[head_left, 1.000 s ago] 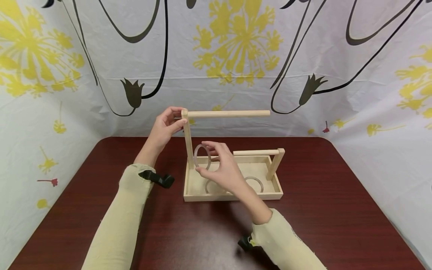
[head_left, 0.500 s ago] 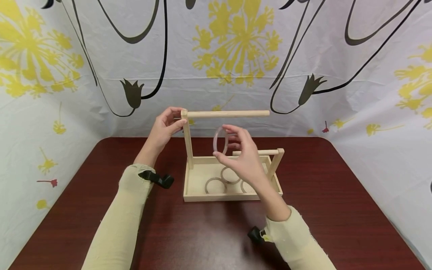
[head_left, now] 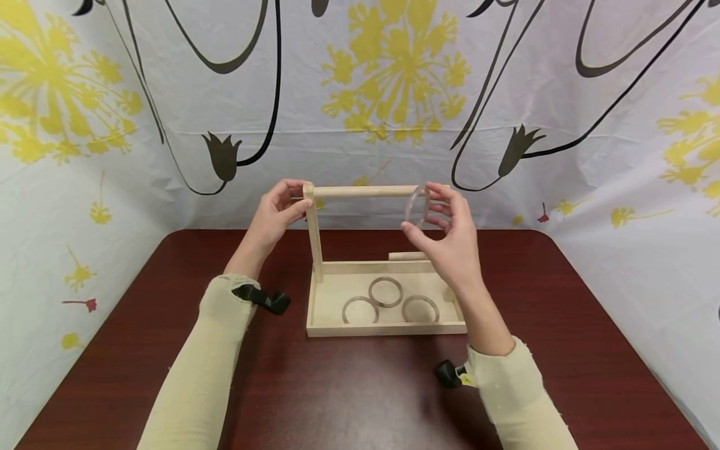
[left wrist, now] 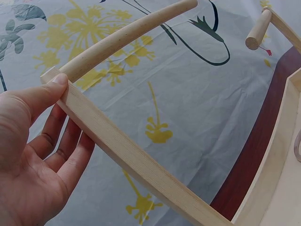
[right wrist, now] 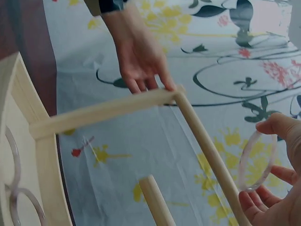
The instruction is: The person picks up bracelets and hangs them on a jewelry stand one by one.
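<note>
My left hand (head_left: 277, 209) grips the top of the tall wooden post (head_left: 314, 234) of a bangle stand, with the thumb on its near face in the left wrist view. From that post the upper bar (head_left: 360, 191) runs right. My right hand (head_left: 452, 231) pinches a pale translucent bangle (right wrist: 242, 162) between thumb and fingers. It overlaps the upper bar near its right end in the head view; in the right wrist view it is beside the bar, with no bar through it. Three bangles lie in the stand's tray (head_left: 360, 330), one being this bangle (head_left: 385, 305).
The lower bar (head_left: 406, 256) sits on the right side, its post mostly behind my right forearm. The stand rests on a dark red-brown table (head_left: 270, 381). A patterned cloth (head_left: 360, 150) hangs behind and at both sides.
My right hand has moved right and up with the bangle, from beside the tall post to near the upper bar's right end. The left hand stays on the post.
</note>
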### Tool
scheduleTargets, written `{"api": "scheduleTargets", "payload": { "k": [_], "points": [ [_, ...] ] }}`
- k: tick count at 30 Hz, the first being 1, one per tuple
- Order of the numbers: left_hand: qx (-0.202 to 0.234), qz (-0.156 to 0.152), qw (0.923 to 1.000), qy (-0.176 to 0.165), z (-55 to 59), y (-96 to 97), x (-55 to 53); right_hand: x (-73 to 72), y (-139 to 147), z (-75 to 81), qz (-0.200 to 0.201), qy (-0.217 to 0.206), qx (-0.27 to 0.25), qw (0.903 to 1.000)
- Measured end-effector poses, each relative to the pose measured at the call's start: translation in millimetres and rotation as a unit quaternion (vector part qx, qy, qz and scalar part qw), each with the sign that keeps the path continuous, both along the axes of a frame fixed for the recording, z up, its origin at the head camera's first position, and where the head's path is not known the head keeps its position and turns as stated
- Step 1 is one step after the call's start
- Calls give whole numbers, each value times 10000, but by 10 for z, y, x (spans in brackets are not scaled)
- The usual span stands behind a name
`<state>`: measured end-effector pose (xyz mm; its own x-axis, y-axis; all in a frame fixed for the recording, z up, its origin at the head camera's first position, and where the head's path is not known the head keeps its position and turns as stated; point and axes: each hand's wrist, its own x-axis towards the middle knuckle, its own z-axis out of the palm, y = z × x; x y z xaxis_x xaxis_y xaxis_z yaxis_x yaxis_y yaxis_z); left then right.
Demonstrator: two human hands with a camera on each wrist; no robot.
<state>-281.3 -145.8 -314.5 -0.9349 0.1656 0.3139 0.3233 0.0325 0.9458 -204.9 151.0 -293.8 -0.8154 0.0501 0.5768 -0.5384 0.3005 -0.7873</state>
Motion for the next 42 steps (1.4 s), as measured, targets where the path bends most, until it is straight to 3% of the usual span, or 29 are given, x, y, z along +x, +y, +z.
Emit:
{"api": "scheduleTargets", "payload": {
  "k": [9, 21, 36, 42],
  "points": [
    [18, -6, 10000, -31, 1, 1, 1, -134, 191, 39, -566, 88, -97, 9983],
    [210, -96, 9997, 4, -3, 10, -15, -350, 295, 39, -945, -121, -174, 9953],
    [9, -14, 10000, -23, -5, -5, -10, -480, 304, -33, -701, -493, -222, 9961],
    [-4, -7, 10000, -39, 0, -4, 0, -506, 260, -49, -453, -798, -534, 9943]
  ]
}}
